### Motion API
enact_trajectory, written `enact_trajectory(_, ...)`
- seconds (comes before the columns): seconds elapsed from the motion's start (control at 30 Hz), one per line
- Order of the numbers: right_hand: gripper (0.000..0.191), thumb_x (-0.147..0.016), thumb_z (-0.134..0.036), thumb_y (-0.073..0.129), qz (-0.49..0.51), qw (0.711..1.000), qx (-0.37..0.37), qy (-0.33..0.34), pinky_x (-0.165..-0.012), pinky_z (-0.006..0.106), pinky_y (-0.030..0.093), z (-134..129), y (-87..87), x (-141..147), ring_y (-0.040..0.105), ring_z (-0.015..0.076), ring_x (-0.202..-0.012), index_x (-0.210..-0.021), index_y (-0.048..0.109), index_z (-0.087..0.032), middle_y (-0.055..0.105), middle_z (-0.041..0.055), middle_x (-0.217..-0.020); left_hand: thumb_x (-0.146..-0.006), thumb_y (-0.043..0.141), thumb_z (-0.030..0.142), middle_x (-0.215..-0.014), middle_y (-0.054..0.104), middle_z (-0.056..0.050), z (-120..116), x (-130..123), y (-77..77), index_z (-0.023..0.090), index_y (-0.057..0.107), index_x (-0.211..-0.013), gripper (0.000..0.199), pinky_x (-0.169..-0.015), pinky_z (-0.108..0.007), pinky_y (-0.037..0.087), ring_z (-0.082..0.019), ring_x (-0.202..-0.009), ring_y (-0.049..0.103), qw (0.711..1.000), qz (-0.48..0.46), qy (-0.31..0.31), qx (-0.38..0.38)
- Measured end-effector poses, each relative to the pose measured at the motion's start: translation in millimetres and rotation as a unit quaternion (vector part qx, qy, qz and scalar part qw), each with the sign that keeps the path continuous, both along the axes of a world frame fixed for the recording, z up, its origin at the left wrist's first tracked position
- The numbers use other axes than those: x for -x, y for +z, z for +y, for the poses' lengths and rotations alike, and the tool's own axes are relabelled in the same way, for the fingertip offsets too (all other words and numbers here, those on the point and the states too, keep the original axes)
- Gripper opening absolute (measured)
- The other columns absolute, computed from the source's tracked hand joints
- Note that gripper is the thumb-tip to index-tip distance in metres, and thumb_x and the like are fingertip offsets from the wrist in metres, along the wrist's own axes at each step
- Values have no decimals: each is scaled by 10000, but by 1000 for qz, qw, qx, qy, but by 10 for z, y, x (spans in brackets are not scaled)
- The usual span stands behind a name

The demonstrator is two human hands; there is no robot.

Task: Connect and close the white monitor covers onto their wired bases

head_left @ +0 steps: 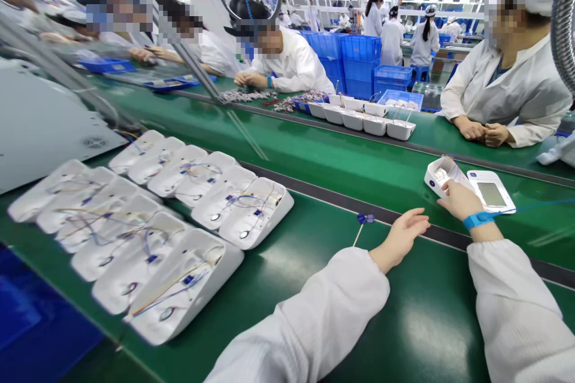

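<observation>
My left hand [403,237] hovers over the dark edge strip of the green bench, fingers stretched out and holding nothing. On the green belt, my right hand [462,201] grips the near right wall of a white plastic housing [433,182], with white parts and thin wires inside. Its fingertips are partly hidden. Beside that hand lies a white cover with a grey display [491,194], joined near the housing by wires. A blue wrist strap [480,219] circles my right wrist. Left of my left hand stands a thin stick with a dark blue flower-shaped top [365,219].
Two rows of open white housings [179,287] with coloured wires and round metal discs rest on the bench at left. Across the belt are more white housings [353,120] and co-workers in white coats [516,84]. A grey machine [49,122] stands at far left.
</observation>
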State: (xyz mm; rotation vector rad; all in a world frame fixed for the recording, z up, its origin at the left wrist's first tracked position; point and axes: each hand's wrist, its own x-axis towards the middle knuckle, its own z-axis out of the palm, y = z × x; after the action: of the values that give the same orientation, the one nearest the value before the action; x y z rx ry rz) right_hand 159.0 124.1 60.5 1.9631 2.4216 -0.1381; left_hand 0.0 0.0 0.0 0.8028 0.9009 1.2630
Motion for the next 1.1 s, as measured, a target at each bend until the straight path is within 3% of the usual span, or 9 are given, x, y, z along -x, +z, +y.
enact_trajectory(0.23, 209, -917, -315, 567, 2, 1000, -24, -9, -688, 309, 411, -27, -122, 123, 679, 257, -883, -973, 649, -131, 717, 149, -943, -761, 795, 267, -1164, 676, -156, 40, 52, 82, 147, 652, -1148, 430, -1063, -449, 407, -255, -1075, 648, 995, -83, -10, 50)
enact_trajectory(0.4, 239, -963, -326, 474, 23, 996, -66, 55, -682, 286, 382, -227, 91, 289, 657, 223, -869, -920, 631, -152, 708, 100, -897, -728, 831, 332, -1215, 656, -160, 92, 89, 84, 184, 577, -1237, 588, -1049, -443, 417, -285, -1137, 633, 976, -203, -1, 81)
enact_trajectory(0.6, 196, -953, -239, 480, 18, 949, -86, 303, -696, 284, 411, -738, 298, 671, 637, 216, -847, -905, 650, -154, 694, 104, -908, -690, 823, 502, -1138, 678, -112, 166, 84, 16, 202, 611, -1112, 560, -953, -441, 480, -295, -1118, 623, 958, -278, 73, 9)
enact_trajectory(0.73, 239, -966, -260, 454, 145, 895, -83, 412, -780, 300, 471, -741, 294, 570, 653, 208, -876, -934, 680, -190, 716, 78, -927, -682, 786, 311, -1089, 695, -81, 197, 105, 28, 199, 598, -1124, 493, -918, -416, 503, -270, -1030, 658, 946, -272, 178, -5)
enact_trajectory(0.77, 274, -978, -316, 434, 210, 888, -97, 398, -805, 300, 481, -651, 273, 472, 657, 200, -888, -944, 682, -205, 722, 69, -948, -665, 766, 264, -1108, 693, -70, 197, 105, 31, 217, 582, -1164, 534, -908, -430, 510, -269, -1006, 666, 947, -261, 185, 9)
enact_trajectory(0.83, 353, -968, -421, 403, 316, 894, -194, 252, -832, 331, 496, -390, 187, 230, 662, 220, -902, -953, 676, -197, 722, 93, -969, -646, 737, 227, -1162, 684, -62, 195, 94, 34, 245, 554, -1229, 612, -913, -456, 512, -275, -1009, 669, 951, -249, 180, 29)
enact_trajectory(0.93, 508, -917, -532, 367, 259, 941, -219, -15, -877, 431, 494, 25, -87, -138, 650, 312, -994, -1076, 661, -148, 697, 171, -1066, -641, 761, 251, -1200, 680, -93, 189, 53, 20, 211, 580, -1240, 627, -984, -446, 481, -296, -1098, 643, 956, -243, 165, 8)
enact_trajectory(1.03, 764, -810, -614, 459, 105, 983, -137, -64, -978, 560, 422, 256, -472, -404, 501, 435, -1242, -1315, 526, -45, 551, 275, -1320, -629, 826, 346, -1163, 694, -141, 177, 18, -18, 143, 667, -1131, 564, -1026, -433, 449, -322, -1125, 628, 968, -212, 135, -9)
enact_trajectory(1.1, 735, -842, -557, 396, 56, 989, -102, -88, -962, 671, 363, 304, -685, -522, 410, 500, -1309, -1389, 465, -71, 468, 289, -1406, -582, 865, 422, -1094, 712, -151, 159, 18, -47, 123, 708, -1048, 575, -998, -437, 465, -317, -1047, 655, 985, -158, 70, 7)
